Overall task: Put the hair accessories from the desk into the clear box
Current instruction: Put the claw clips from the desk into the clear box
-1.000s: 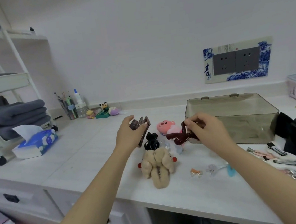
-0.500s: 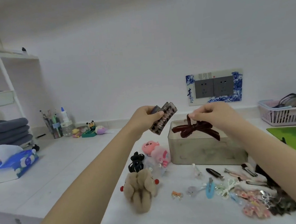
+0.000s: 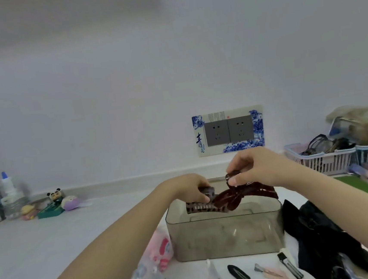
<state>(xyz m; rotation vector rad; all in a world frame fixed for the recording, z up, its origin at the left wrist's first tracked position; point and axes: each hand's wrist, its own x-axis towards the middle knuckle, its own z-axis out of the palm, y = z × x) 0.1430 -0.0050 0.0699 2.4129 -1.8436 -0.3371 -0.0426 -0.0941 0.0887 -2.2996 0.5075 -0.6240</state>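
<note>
Left hand (image 3: 191, 189) grips a patterned claw clip (image 3: 199, 204), right hand (image 3: 252, 170) pinches a dark-red bow (image 3: 240, 195) over the clear box (image 3: 226, 234) — next, fingers release both inside.

Left hand (image 3: 189, 189) grips a dark claw clip (image 3: 199, 205) and right hand (image 3: 252, 173) pinches a dark red bow clip (image 3: 235, 196), both above the open clear box (image 3: 226, 236). Small hair clips (image 3: 241, 275) lie on the desk (image 3: 53, 242) before it.

soft even indoor light, no hard shadows. whole frame motion-blurred, worst toward 9 o'clock; wide-angle bending at edges.
</note>
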